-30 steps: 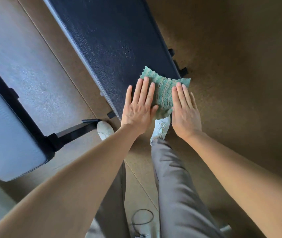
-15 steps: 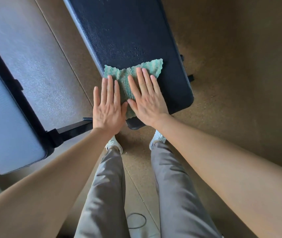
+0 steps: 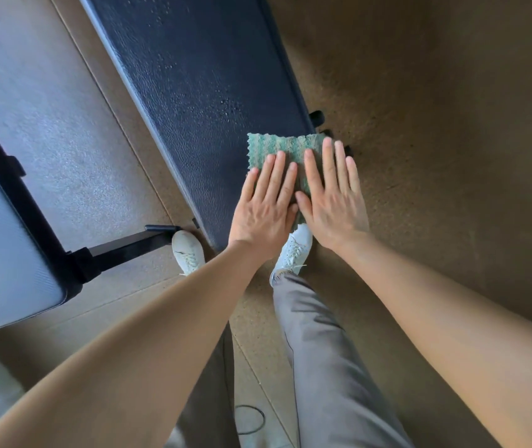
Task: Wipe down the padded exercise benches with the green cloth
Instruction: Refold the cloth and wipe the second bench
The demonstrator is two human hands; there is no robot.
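We see a brown speckled floor running under everything, with a paler grey mat laid over it to our left. Two white lace-up shoes stand on the floor: the left shoe sits just beside a black metal foot bar, the right shoe a little further forward. Grey trousers cover both legs. Near the bottom edge a thin black loop lies on the floor, possibly a cable.
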